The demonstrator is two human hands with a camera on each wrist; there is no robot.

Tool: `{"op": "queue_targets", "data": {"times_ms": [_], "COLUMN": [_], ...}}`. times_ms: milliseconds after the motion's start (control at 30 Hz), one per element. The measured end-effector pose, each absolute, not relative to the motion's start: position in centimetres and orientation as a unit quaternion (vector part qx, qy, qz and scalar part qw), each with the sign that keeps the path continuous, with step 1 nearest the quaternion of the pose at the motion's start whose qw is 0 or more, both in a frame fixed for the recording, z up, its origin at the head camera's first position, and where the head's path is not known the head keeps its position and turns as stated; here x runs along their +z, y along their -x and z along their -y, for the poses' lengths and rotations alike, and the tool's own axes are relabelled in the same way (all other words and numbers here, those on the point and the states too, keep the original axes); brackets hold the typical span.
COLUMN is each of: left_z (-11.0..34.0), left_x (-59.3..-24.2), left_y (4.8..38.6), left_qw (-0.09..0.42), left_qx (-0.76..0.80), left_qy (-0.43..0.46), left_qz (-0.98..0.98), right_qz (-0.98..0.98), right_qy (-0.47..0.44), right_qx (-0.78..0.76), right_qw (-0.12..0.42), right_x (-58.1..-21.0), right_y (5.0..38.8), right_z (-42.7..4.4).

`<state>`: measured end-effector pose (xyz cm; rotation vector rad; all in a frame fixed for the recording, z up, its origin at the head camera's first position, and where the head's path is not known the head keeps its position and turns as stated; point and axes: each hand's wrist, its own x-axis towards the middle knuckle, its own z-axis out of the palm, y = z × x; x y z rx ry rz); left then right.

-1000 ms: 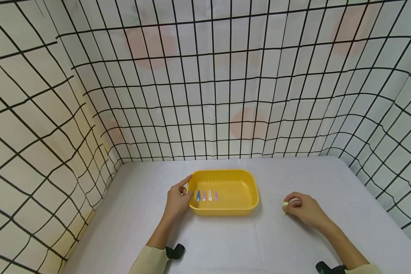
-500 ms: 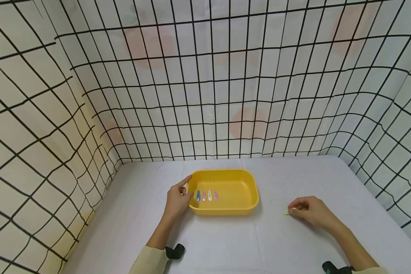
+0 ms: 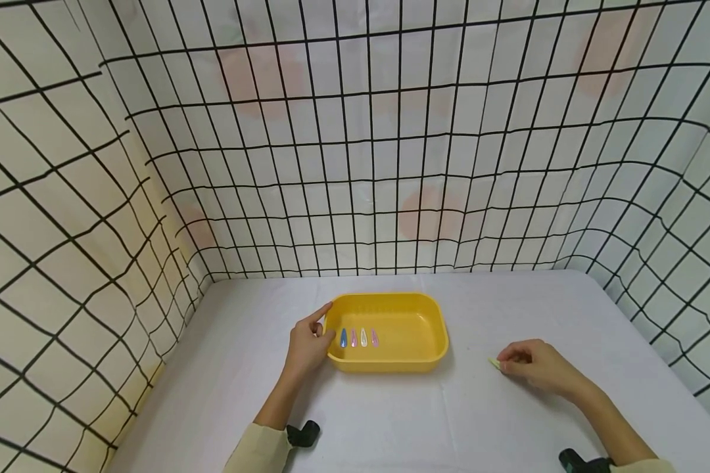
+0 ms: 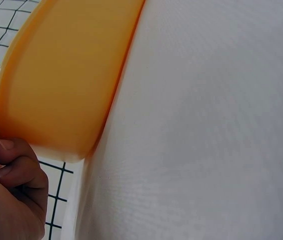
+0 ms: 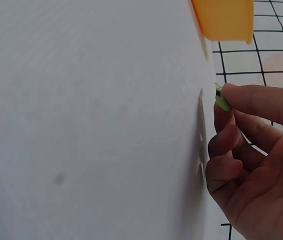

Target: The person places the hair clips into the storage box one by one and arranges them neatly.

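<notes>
A yellow tray (image 3: 417, 338) sits on the white-covered table. My left hand (image 3: 306, 345) grips its left rim, thumb over the edge and index finger stretched along the far left corner. Inside the tray, a blue hair clip (image 3: 344, 337), a pink hair clip (image 3: 354, 337), a white hair clip (image 3: 363, 337) and another pink hair clip (image 3: 375, 337) lie in a row on the left side. Right of the tray, my right hand (image 3: 535, 366) pinches a light green hair clip (image 5: 222, 97) between thumb and fingertips, low over the table; the fingers cover part of it.
Black grid netting (image 3: 378, 157) over white cloth encloses the table at the back and both sides. Dark wrist mounts (image 3: 304, 434) sit on both forearms. White table surface (image 3: 467, 420) stretches in front of the tray and between the hands.
My right hand has shifted slightly right and nearer to me. The green hair clip, upright earlier, has been turned in the fingers and now points left. My left hand and the tray stay put.
</notes>
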<state>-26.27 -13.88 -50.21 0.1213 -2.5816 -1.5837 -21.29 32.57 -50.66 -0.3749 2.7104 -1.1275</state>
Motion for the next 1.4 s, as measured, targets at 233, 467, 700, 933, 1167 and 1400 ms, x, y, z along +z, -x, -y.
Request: {"op": "queue_targets", "data": {"times_ms": [233, 467, 700, 933, 1167, 1400], "left_z": [13.9, 14.0, 14.0, 14.0, 14.1, 14.0], "left_x": [-50.3, -50.4, -50.4, -50.4, -50.5, -50.4], "left_y": [26.3, 26.3, 26.4, 26.4, 26.4, 26.3], "left_qw": [0.056, 0.055, 0.054, 0.052, 0.057, 0.054], "left_qx": [-0.521, -0.527, -0.529, -0.527, -0.521, -0.526], "left_qy": [-0.037, -0.030, -0.029, -0.032, -0.035, -0.031], "left_qz": [0.851, 0.847, 0.847, 0.848, 0.851, 0.848], "right_qz": [-0.895, -0.866, -0.860, -0.848, -0.825, -0.813], "right_qy": [0.084, 0.048, 0.040, 0.037, 0.047, 0.063], "right_qx": [-0.427, -0.487, -0.501, -0.524, -0.558, -0.573], "right_qw": [0.100, 0.100, 0.084, 0.073, 0.076, 0.081], "right_x": [-50.0, -49.3, -48.2, -46.7, -46.0, -45.2], "right_y": [21.8, 22.4, 23.3, 24.2, 25.5, 26.2], "right_z": [-32.0, -31.4, -30.2, -28.1, -25.2, -22.5]}}
